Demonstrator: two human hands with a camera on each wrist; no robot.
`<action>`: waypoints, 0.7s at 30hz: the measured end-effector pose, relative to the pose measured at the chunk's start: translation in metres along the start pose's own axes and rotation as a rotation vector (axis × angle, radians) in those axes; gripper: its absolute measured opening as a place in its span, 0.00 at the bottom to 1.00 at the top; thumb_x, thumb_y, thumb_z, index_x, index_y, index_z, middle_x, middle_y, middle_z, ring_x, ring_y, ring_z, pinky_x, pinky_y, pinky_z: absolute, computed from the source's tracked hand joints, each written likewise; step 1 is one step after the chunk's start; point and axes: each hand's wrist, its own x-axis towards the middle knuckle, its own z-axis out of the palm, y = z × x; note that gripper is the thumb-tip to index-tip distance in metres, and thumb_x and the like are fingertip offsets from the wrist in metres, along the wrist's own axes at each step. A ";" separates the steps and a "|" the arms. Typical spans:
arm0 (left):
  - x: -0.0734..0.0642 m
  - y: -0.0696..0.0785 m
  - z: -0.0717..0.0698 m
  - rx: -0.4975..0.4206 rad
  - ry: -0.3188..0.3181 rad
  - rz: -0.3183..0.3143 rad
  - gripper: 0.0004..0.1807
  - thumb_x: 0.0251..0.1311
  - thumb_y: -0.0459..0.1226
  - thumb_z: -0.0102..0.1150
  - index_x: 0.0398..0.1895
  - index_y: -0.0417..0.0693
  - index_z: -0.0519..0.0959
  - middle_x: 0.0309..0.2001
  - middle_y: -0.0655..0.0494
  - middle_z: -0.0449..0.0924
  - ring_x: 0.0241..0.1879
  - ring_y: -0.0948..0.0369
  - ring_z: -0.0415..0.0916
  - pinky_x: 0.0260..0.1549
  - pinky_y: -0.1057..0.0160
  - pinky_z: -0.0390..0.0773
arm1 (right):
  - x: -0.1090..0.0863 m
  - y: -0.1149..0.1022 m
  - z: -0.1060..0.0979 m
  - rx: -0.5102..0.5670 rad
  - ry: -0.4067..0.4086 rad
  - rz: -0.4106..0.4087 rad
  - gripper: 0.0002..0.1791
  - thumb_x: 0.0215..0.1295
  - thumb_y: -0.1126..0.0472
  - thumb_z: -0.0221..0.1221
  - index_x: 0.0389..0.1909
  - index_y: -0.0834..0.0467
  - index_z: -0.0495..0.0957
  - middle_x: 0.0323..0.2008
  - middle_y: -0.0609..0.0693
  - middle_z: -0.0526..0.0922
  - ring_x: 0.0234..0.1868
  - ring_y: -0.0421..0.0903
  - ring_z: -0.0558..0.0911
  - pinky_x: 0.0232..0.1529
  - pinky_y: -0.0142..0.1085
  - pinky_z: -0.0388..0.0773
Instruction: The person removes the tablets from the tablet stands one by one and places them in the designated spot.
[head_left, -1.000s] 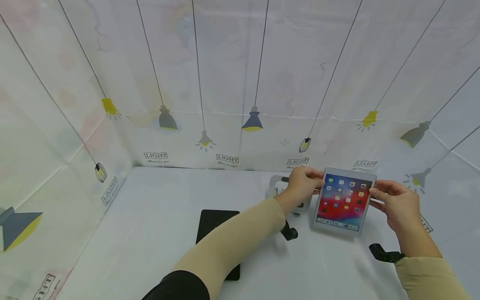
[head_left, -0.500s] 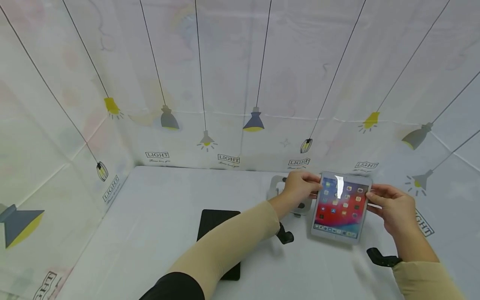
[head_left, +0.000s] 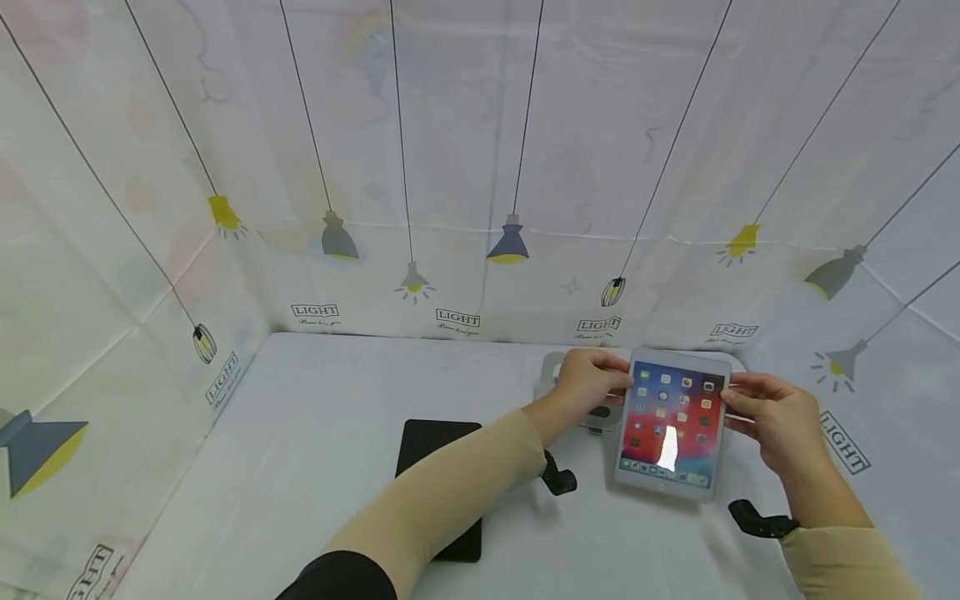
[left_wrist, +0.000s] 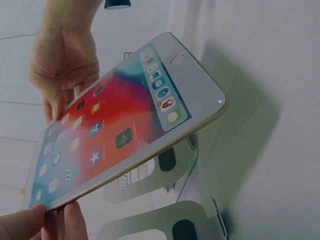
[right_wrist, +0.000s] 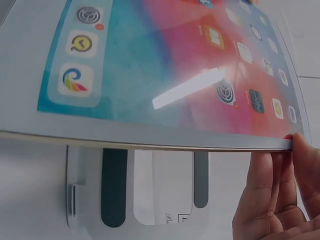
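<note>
A white tablet (head_left: pixel 671 425) with a lit screen of app icons is held by both hands, tilted with its screen facing me. My left hand (head_left: pixel 588 383) pinches its left edge near the top. On the opposite edge, my right hand (head_left: pixel 776 417) grips with thumb in front and fingers behind. Beneath and behind the tablet stands a grey stand (right_wrist: pixel 85 200) with dark pads, mostly hidden in the head view. From the left wrist, the tablet (left_wrist: pixel 115 120) appears apart from the stand (left_wrist: pixel 205 215) below it.
A flat black rectangular object (head_left: pixel 431 437) lies on the white table (head_left: pixel 315 400), partly covered by my left forearm. A curtain (head_left: pixel 450 167) printed with hanging lamps rises along the table's back and left sides.
Both hands have carried the tablet a little left and towards me. A light reflection has appeared and slid down its screen. The black object has stayed put.
</note>
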 end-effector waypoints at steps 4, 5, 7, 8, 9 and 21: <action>-0.004 -0.002 -0.004 -0.017 0.005 -0.023 0.06 0.61 0.28 0.76 0.34 0.49 0.91 0.32 0.57 0.91 0.32 0.59 0.90 0.35 0.57 0.93 | 0.000 0.003 0.004 -0.010 -0.010 0.006 0.09 0.72 0.61 0.70 0.50 0.49 0.90 0.34 0.37 0.89 0.33 0.37 0.89 0.32 0.33 0.91; -0.005 -0.002 -0.005 -0.022 0.004 -0.026 0.06 0.61 0.28 0.76 0.34 0.49 0.91 0.33 0.56 0.91 0.32 0.58 0.91 0.35 0.57 0.93 | 0.000 0.004 0.005 -0.012 -0.014 0.007 0.08 0.72 0.61 0.70 0.49 0.49 0.90 0.34 0.37 0.89 0.33 0.37 0.89 0.32 0.33 0.91; -0.006 -0.004 -0.008 -0.028 0.003 -0.033 0.07 0.60 0.27 0.76 0.34 0.49 0.91 0.34 0.54 0.92 0.32 0.58 0.91 0.36 0.56 0.93 | 0.001 0.006 0.007 -0.012 -0.024 0.015 0.08 0.73 0.62 0.69 0.49 0.49 0.90 0.34 0.37 0.90 0.33 0.37 0.89 0.32 0.33 0.91; -0.006 -0.005 -0.009 -0.032 0.002 -0.038 0.07 0.60 0.27 0.76 0.34 0.49 0.91 0.35 0.53 0.93 0.32 0.58 0.91 0.37 0.55 0.94 | 0.001 0.006 0.007 -0.013 -0.028 0.020 0.08 0.73 0.62 0.69 0.49 0.49 0.90 0.33 0.37 0.90 0.33 0.37 0.89 0.32 0.33 0.91; -0.006 -0.006 -0.011 -0.037 0.001 -0.041 0.07 0.60 0.27 0.76 0.34 0.48 0.91 0.36 0.53 0.93 0.32 0.58 0.91 0.39 0.53 0.94 | 0.000 0.007 0.008 -0.012 -0.032 0.025 0.08 0.73 0.62 0.69 0.48 0.49 0.90 0.33 0.37 0.90 0.33 0.37 0.89 0.32 0.33 0.91; -0.010 -0.019 -0.025 -0.034 0.015 -0.122 0.05 0.61 0.30 0.77 0.34 0.49 0.91 0.33 0.55 0.92 0.30 0.56 0.91 0.33 0.57 0.93 | -0.006 0.021 0.020 0.014 -0.062 0.079 0.08 0.71 0.60 0.71 0.48 0.47 0.90 0.33 0.39 0.89 0.32 0.40 0.89 0.32 0.34 0.91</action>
